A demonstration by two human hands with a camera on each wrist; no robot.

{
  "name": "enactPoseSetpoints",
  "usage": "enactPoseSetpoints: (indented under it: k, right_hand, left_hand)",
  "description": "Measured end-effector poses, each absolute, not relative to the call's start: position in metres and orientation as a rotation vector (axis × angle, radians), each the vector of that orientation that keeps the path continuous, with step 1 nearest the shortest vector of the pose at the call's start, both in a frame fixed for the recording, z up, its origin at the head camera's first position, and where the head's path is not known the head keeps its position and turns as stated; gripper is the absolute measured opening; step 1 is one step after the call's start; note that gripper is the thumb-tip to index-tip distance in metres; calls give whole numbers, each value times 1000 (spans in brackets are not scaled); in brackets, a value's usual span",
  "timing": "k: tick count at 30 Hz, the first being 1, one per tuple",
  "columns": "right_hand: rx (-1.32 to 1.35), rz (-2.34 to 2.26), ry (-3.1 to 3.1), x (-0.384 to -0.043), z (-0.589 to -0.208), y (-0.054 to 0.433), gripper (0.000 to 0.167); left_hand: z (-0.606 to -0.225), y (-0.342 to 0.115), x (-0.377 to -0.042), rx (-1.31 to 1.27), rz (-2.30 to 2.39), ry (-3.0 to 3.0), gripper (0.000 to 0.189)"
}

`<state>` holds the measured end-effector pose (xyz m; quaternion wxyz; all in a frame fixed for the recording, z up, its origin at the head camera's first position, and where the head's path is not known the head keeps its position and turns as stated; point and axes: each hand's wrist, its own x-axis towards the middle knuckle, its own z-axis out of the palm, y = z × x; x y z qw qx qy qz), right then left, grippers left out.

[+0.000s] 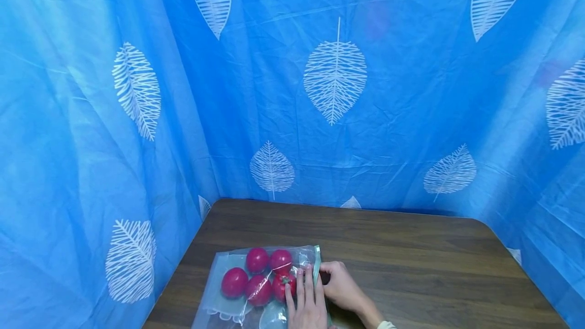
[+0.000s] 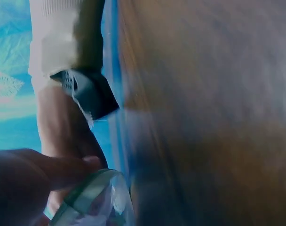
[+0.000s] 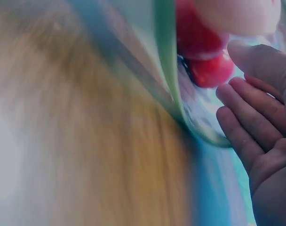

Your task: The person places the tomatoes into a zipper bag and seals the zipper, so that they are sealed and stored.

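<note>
A clear plastic zip bag with a green strip along its mouth lies on the table. Inside are several red round fruits; one, a tomato, shows a green stem top. My left hand lies over the bag near its mouth with fingers stretched out, and its thumb is at the green rim in the left wrist view. At the mouth's right side is my right hand, fingertips right by the green strip. The right wrist view shows its thumb and loosely bent fingers apart.
The dark wooden table extends to the right and behind the bag. Blue curtains with white leaf prints hang behind it and at both sides. A dark device is worn on the right wrist below a pale sleeve.
</note>
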<state>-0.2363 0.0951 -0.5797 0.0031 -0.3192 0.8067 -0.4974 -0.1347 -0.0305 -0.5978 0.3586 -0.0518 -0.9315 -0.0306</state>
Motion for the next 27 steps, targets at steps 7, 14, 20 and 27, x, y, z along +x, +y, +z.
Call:
enactPoseSetpoints:
  k: [7, 14, 20, 27]
  right_hand:
    - [-816, -1536, 2515, -229, -566, 124, 28]
    - [-750, -1525, 2595, -217, -563, 145, 34]
    - [-607, -1625, 2484, -203, -557, 157, 49]
    - [-262, -1675, 2322, -179, -546, 167, 64]
  left_hand:
    - [-563, -36, -126, -183, -306, -2723, 114]
    - [-531, -54, -126, -321, -571, -2832, 111]
    - [-494, -83, -138, -374, -807, -2928, 110]
    - [-461, -117, -160, -382, -881, -2953, 108]
